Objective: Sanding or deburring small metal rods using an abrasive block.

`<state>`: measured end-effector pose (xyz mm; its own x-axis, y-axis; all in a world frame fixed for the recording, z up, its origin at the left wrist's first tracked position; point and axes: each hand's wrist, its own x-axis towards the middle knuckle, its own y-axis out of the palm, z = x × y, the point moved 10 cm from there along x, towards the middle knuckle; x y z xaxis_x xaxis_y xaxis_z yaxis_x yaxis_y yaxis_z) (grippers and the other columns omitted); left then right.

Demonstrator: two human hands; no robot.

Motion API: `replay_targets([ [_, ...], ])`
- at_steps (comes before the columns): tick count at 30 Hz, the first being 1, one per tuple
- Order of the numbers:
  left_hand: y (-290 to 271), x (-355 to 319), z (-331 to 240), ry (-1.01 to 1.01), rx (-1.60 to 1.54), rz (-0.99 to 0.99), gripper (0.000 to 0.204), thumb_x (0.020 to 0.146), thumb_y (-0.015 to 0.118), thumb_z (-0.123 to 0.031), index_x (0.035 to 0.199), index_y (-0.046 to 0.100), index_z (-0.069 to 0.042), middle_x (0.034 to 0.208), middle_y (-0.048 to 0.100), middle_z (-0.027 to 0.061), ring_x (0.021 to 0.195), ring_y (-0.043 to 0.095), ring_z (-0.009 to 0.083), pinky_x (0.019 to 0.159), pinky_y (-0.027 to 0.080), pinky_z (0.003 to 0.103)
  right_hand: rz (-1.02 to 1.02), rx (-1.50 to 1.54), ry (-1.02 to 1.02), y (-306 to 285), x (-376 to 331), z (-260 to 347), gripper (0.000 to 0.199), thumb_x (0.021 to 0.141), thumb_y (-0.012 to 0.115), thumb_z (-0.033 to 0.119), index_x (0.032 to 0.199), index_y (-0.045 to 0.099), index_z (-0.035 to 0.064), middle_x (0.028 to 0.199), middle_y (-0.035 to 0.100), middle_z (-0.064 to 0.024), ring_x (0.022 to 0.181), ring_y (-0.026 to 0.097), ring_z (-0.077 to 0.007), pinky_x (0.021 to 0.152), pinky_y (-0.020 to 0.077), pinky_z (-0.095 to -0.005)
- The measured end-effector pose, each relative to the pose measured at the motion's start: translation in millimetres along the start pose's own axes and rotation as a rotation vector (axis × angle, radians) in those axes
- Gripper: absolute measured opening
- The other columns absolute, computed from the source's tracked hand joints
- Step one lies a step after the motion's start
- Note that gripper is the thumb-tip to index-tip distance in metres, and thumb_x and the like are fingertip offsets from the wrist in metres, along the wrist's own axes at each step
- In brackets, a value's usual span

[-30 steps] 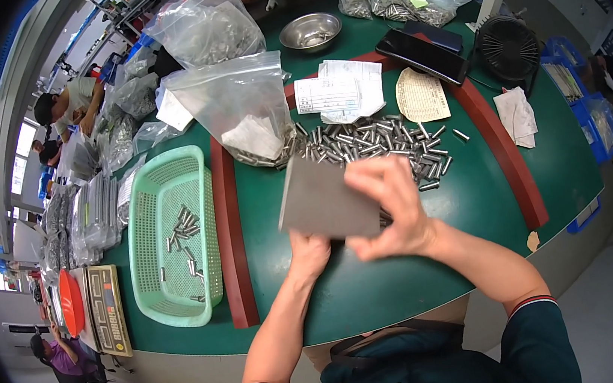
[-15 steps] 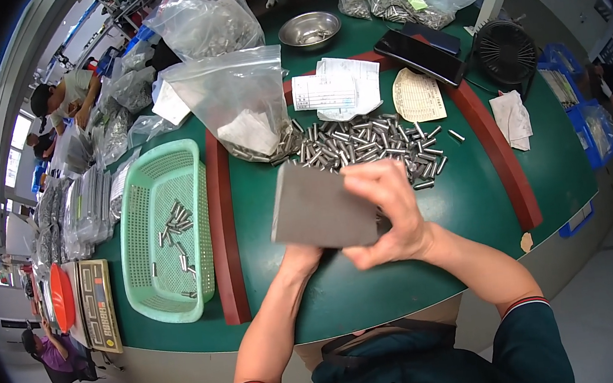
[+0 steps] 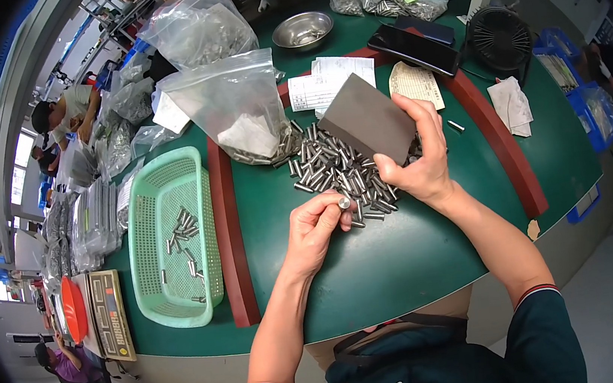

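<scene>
A: First entry?
B: Metal pin point(image 3: 344, 203), one, between the thumb and fingers of the left hand point(image 3: 314, 228), which pinches it; round end face toward the viewer, at the near edge of the pin pile point(image 3: 318, 163).
A: Right hand point(image 3: 423, 152)?
B: Thumb and fingers clasped about a grey block point(image 3: 368, 120); flat-faced, tilted, over the pile's right part.
A: The pile itself?
B: Short silvery cylinders, many, loose, lying in all directions on the green table point(image 3: 406, 271).
A: Bordering items?
B: Left red strip point(image 3: 234, 260) and right red strip point(image 3: 501, 139), one either side. Green basket point(image 3: 210, 240), perforated, just beside the left one, some pins inside. Clear bag point(image 3: 236, 101), upright, beyond the pile; pins and white paper within.
A: Far side?
B: White slips point(image 3: 310, 93), partly hidden by the block. Tan slip point(image 3: 415, 84). Black phone point(image 3: 415, 50). Metal bowl point(image 3: 288, 31), shallow, round.
A: Outermost right?
B: Black fan point(image 3: 499, 37); pale cloth point(image 3: 510, 104), crumpled, near it.
</scene>
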<state>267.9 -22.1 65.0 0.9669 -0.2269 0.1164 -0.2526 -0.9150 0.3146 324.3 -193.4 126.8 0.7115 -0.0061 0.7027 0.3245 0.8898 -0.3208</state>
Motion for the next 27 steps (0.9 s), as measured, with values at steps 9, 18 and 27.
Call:
replay_targets([
  [9, -22.9, -14.8, 29.8, -0.254, -0.291, -0.261, 0.034, 0.088, 0.061, -0.005, 0.122, 0.052, -0.005, 0.114, 0.059, 0.0084, 0.104, 0.059, 0.0200, 0.087, 0.050, 0.033, 0.209, 0.265, -0.476, 15.0, -33.1, 75.2, 0.071, 0.063, 0.073, 0.035, 0.118, 0.051, -0.0031, 0.109, 0.058, -0.0208, 0.092, 0.057, -0.0307, 0.081, 0.0429, -0.0422],
  [18, -23.0, -15.2, 35.4, -0.274, -0.426, -0.333, 0.030, 0.089, 0.063, -0.017, 0.116, 0.055, -0.005, 0.104, 0.062, 0.0093, 0.091, 0.063, 0.0211, 0.088, 0.051, 0.037, 0.126, 0.220, -0.504, 2.3, -14.0, 87.9, 0.071, 0.063, 0.072, 0.035, 0.119, 0.051, -0.0021, 0.108, 0.058, -0.0205, 0.094, 0.056, -0.0307, 0.082, 0.0430, -0.0414],
  [27, -26.5, -20.8, 47.7, -0.393, -0.491, -0.438, 0.028, 0.087, 0.064, -0.015, 0.112, 0.055, -0.007, 0.098, 0.061, 0.0054, 0.073, 0.057, 0.0143, 0.061, 0.048, 0.028, 0.181, 0.263, -0.529, 6.1, -16.6, 93.1, 0.069, 0.061, 0.074, 0.040, 0.118, 0.056, 0.0043, 0.110, 0.057, -0.0142, 0.091, 0.057, -0.0276, 0.083, 0.0396, -0.0401],
])
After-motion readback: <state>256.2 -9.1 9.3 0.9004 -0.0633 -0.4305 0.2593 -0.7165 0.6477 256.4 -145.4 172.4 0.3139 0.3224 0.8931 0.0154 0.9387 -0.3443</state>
